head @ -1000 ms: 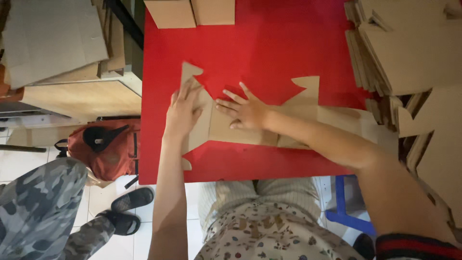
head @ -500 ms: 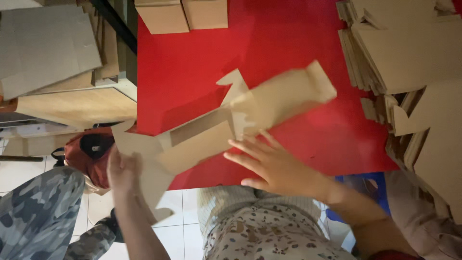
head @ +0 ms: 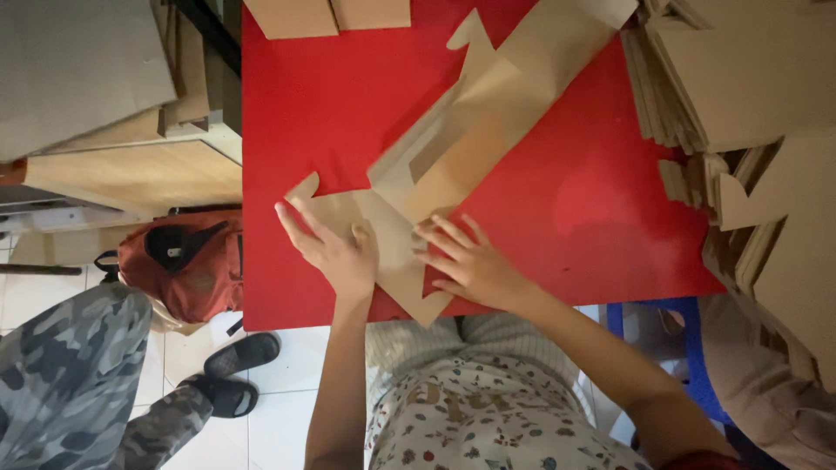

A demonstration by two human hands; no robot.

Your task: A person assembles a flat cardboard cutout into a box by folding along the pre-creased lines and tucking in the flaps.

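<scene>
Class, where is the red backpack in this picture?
In the head view, the red backpack sits on the floor at lower left, just beside the red table's left edge, below the wooden shelf and above the black sandals.

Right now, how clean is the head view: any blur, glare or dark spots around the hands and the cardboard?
Head view: left hand and right hand look fairly sharp, pressed flat on the cardboard blank; the whole frame is slightly soft. Faint sheen on the red table, no hard glare. Soft shadow inside the folded part of the blank. Dim at the right, by the cardboard stack.
</scene>
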